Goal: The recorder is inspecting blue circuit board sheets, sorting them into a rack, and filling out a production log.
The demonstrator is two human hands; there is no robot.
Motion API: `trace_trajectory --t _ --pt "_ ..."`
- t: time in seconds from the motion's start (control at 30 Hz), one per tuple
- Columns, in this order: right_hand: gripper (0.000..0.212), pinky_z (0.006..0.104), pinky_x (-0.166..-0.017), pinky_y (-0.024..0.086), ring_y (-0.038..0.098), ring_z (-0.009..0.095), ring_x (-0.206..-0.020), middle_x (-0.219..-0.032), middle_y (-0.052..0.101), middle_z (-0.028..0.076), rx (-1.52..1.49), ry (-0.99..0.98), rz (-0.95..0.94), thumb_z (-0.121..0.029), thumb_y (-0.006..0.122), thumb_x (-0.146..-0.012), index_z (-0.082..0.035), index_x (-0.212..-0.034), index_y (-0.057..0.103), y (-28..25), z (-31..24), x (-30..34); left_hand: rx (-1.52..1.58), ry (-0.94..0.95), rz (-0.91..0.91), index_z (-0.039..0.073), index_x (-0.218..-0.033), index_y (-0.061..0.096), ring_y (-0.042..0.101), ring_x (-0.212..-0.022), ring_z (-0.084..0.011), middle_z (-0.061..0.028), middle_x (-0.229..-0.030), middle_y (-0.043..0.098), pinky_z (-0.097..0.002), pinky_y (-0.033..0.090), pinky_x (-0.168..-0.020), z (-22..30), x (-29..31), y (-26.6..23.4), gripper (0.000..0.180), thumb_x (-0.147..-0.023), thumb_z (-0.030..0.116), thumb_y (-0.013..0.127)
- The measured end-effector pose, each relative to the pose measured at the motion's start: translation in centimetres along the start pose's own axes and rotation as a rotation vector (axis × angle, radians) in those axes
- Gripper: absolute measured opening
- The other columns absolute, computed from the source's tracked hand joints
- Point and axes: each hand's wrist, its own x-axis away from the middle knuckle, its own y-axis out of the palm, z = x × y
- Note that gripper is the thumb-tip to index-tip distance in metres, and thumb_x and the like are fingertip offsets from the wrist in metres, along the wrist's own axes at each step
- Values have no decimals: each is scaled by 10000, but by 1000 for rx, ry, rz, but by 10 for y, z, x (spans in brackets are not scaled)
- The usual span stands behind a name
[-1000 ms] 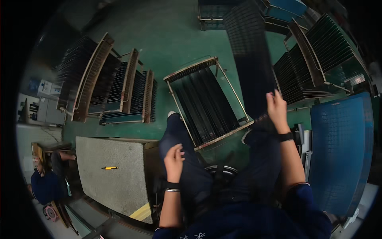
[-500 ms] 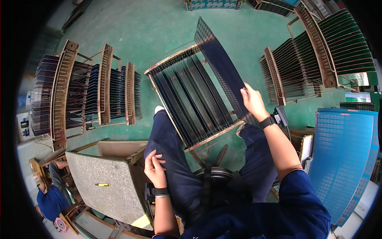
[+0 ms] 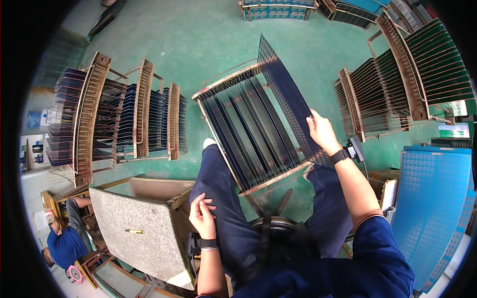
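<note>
The right hand [image 3: 322,130] is clamped on the near right edge of a thin, dark blue, rectangular panel with a grid pattern [image 3: 284,94], which stands on edge along the right side of a slotted metal rack with rust-brown rails [image 3: 276,179]; contact between panel and rack cannot be determined. Dark sheets [image 3: 243,121] stand in the rack. The left hand [image 3: 202,218], well apart from the right, is unloaded, fingers loosely bent, at the left thigh. A yellow-and-black pen [image 3: 134,231] lies on the grey speckled counter [image 3: 134,206], left.
</note>
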Motion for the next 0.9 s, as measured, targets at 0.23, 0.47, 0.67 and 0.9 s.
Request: trace_trajectory --t 0.23,0.47,0.67,0.9 --pt "321 495 -707 484 599 433 -797 -811 616 264 73 37 -52 -172 514 -893 -36 -1184 520 11 0 -16 -13 -2 2 31 -1099 583 580 -623 -44 -40 -865 638 -152 411 -425 3 1 -2 206 -956 93 447" --pt "326 505 -717 493 605 445 -795 -828 627 262 143 56 -85 -186 507 -893 -46 -1187 517 33 15 -29 -22 -12 -1 20 -1096 568 575 -617 -49 -51 -868 633 -152 390 -421 3 0 1 207 -965 110 436" --pt "407 460 -789 495 612 362 -934 -996 633 210 371 339 -369 -106 479 -867 -80 -1272 470 91 35 -18 -36 -19 5 17 -1089 568 576 -617 -53 -55 -863 631 -151 390 -420 4 0 1 204 -966 111 435" --pt "504 473 -767 489 602 395 -856 -998 602 265 281 221 -237 21 429 -816 -31 -1317 411 154 57 8 -17 -46 24 21 -1065 578 581 -608 -58 -56 -835 631 -161 408 -413 3 -2 4 174 -946 50 454"
